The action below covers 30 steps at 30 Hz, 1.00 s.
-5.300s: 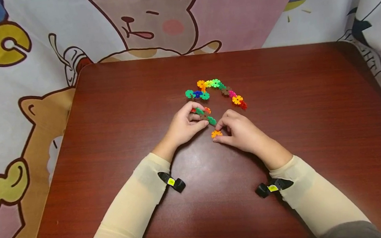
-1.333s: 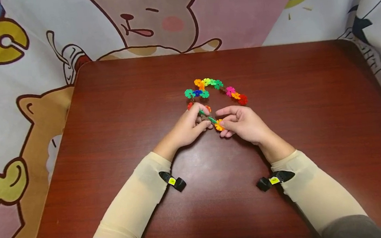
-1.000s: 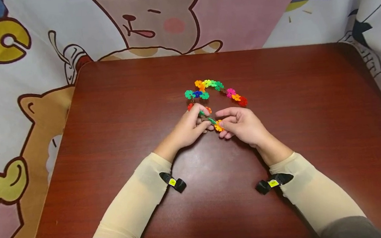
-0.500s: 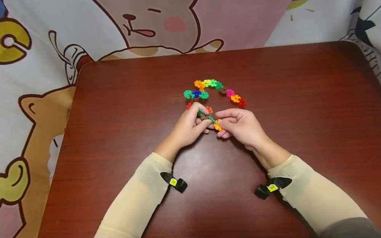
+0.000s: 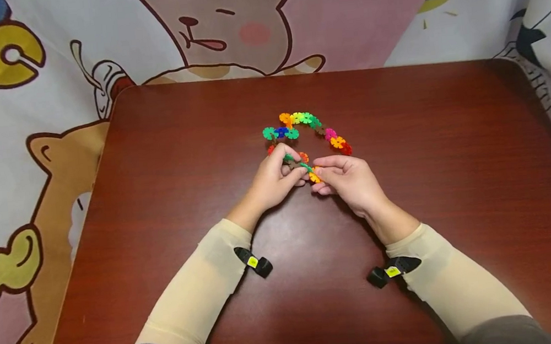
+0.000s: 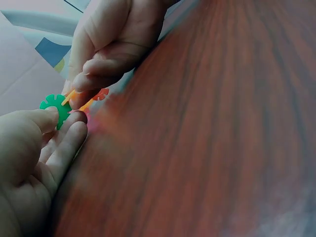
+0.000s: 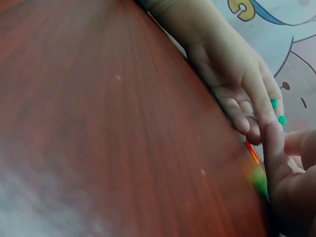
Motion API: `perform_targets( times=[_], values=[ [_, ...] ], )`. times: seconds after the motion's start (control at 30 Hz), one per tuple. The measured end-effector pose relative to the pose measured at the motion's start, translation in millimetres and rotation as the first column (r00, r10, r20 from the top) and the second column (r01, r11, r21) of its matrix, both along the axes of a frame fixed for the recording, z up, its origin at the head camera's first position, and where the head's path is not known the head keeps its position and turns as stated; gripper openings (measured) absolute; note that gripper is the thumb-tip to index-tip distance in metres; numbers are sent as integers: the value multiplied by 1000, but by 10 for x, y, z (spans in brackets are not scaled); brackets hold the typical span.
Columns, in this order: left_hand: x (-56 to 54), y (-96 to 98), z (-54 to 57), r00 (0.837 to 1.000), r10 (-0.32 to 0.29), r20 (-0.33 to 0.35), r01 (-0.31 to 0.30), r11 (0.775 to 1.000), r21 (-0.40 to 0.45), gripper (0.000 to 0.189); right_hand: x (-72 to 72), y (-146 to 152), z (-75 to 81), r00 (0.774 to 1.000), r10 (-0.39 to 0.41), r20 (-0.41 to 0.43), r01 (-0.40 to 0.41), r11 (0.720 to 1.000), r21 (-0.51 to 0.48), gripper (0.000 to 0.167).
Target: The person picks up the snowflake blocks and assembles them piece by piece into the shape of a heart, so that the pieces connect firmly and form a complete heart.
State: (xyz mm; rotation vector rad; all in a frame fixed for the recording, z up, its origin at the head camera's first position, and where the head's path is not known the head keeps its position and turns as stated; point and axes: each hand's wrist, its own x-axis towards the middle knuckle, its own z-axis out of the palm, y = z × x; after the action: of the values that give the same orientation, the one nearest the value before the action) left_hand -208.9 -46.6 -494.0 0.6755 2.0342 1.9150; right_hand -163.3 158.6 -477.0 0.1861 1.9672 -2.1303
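Observation:
My left hand [image 5: 271, 180] pinches the near end of a chain of notched plastic snowflake discs, at a green disc [image 6: 48, 102]. A brown disc [image 5: 293, 164] shows between its fingers. Between thumb and fingers, my right hand [image 5: 351, 184] pinches an orange snowflake disc [image 5: 314, 177], which meets the edge of the green disc. In the left wrist view the orange disc [image 6: 68, 97] stands edge-on against the green one. Whether its notch is fully seated I cannot tell. Fingers hide much of the joint in the right wrist view.
More linked discs curve across the table beyond the hands: a green one [image 5: 269, 133], a blue one [image 5: 281, 132], a pink one [image 5: 330, 134] and a red one [image 5: 346, 148] at the right end. The brown tabletop [image 5: 455, 177] backs onto a printed cloth [image 5: 340, 16].
Five seconds ago the orange disc was apart from the green one, nearer the table's front. My right hand has since turned and brought it against the green disc. Recently both hands have shifted only slightly.

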Motion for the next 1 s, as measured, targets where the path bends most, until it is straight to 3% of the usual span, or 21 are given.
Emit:
perform_targets(
  times=[0.3,0.43,0.53,0.67,0.8,0.9,1.0],
  values=[
    [-43,-14,23,998,61,-23,-61,998,13,23,-75,60,70,994,81,76,-78,996,-40,37],
    [-37,-30,21,989,76,-125,-85,994,-65,24,-78,45,81,993,64,99,-59,997,-46,35],
    [-31,-32,4,970,76,-230,-111,983,-145,25,-69,44,69,993,42,112,-36,998,-57,33],
    [-21,-24,-17,952,65,-298,-124,975,-186,26,-54,44,50,993,38,113,-31,997,-64,32],
    [-15,-11,-22,966,60,-250,-102,982,-158,27,-47,44,28,996,52,76,-49,998,-36,31],
    [-17,-3,-25,985,60,-162,-77,992,-104,29,-40,38,-3,998,64,17,-64,998,19,30],
    [-18,3,-23,996,58,-73,-60,998,-26,33,-17,24,-36,996,25,-82,-18,996,89,28]
  ],
)
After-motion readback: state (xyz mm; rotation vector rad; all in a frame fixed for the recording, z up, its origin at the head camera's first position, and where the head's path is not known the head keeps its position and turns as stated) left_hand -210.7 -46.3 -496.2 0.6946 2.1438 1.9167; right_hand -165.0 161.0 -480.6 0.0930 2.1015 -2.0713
